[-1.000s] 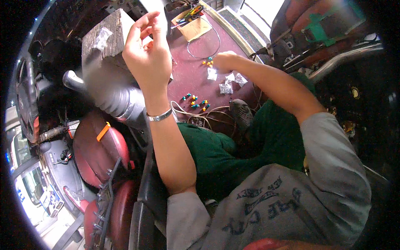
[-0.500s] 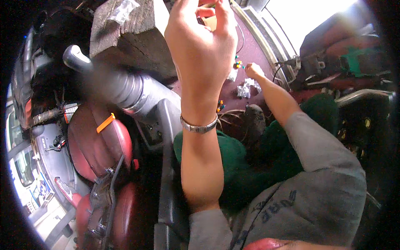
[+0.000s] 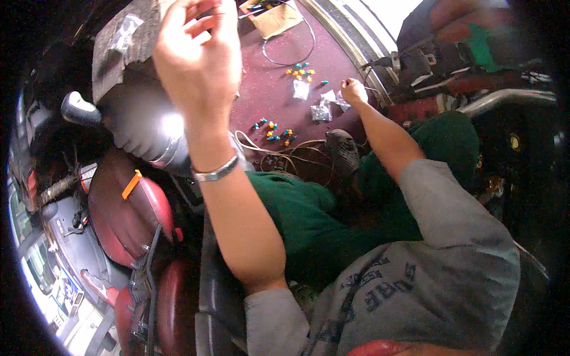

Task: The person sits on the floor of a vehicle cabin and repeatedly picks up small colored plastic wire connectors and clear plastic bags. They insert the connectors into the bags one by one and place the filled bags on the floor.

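Observation:
My left hand, with a metal-band watch on the wrist, is raised close to the view at the top. Its fingers curl inward, their tips partly cut off by the upper edge, so what they hold, if anything, is hidden. Farther off, my right hand is closed low over the dark red floor, beside small clear plastic packets. I cannot make out anything in its fingers. Near it lie several small yellow and green pieces. A second group of small coloured pieces lies closer to my foot.
An opened cardboard box and a loop of thin cable lie at the back. Loose pale cables run near my shoe. To the left stand a wooden block, a gear lever and a red seat.
My left hand has shifted left in the picture, uncovering the box, the cable loop and the coloured pieces. The right hand remains closed by the packets. The whole view has shifted slightly.

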A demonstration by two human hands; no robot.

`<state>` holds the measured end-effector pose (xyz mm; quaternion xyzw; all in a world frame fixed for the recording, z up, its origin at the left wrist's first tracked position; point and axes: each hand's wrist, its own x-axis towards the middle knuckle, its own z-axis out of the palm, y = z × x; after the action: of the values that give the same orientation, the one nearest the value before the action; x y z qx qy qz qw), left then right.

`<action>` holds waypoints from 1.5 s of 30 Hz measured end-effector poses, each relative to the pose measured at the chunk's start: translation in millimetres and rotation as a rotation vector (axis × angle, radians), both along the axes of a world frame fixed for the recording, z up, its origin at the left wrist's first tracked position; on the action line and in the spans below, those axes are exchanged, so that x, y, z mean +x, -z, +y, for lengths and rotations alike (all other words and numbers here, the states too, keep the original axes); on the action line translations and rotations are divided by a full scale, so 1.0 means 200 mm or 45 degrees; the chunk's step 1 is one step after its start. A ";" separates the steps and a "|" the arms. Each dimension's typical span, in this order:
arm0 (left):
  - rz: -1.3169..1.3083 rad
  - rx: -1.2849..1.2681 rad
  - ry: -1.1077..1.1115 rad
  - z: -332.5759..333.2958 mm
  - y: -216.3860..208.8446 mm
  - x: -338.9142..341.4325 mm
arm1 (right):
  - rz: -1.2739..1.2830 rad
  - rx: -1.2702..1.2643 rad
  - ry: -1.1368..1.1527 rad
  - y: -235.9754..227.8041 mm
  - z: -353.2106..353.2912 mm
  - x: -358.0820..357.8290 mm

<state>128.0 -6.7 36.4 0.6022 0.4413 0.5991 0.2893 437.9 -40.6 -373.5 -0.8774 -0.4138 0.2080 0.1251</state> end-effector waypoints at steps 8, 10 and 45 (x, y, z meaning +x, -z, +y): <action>0.189 -0.048 0.033 0.08 0.12 -0.14 | 0.131 0.050 0.142 -0.07 -0.10 -0.15; 0.203 -0.092 0.035 0.08 0.12 -0.14 | 0.167 0.037 0.114 0.03 -0.11 -0.09; 0.270 -0.124 0.086 -0.04 0.05 -0.01 | 0.291 0.396 -0.776 -0.02 0.02 -0.29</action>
<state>126.8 -14.4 27.3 0.6618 0.4776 0.4998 0.2900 379.2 -37.4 -369.8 -0.6552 -0.6665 0.2670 0.2347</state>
